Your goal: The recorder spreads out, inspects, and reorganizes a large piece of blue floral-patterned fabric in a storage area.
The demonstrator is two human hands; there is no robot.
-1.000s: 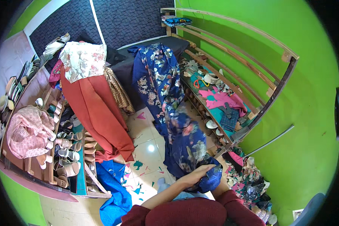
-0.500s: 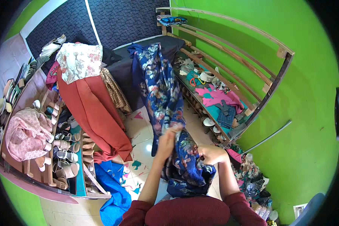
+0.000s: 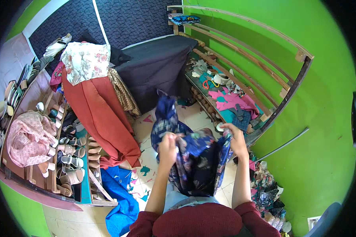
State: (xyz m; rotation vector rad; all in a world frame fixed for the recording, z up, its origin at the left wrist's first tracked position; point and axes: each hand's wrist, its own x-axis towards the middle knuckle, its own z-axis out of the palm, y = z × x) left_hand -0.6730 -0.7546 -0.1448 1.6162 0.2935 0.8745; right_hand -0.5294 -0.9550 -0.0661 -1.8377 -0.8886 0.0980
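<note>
A dark blue floral garment (image 3: 197, 158) hangs in front of me, bunched and slightly blurred by motion. My left hand (image 3: 168, 149) is closed on its upper left edge. At the right edge of the same cloth, my right hand (image 3: 236, 141) pinches the fabric with fingers and thumb. Between the two hands the upper edge spreads apart, with a dark fold below it. One end of the garment reaches forward past my left hand, over the tiled floor. What exact kind of garment it is, I cannot tell.
Left stands a shoe rack (image 3: 83, 177) with sandals, draped with rust-red cloth (image 3: 99, 114), white floral cloth (image 3: 86, 63) and pink lace (image 3: 29, 138). Blue cloth (image 3: 120, 201) and scraps lie on the floor. Right, a wooden shelf (image 3: 261, 100) holds scraps and orange-handled scissors (image 3: 210, 84); a scrap heap (image 3: 267, 193) lies below.
The garment's far part has dropped from its raised, stretched-out position toward the floor. My hands have moved apart, the right one forward and to the right, spreading the cloth's edge.
</note>
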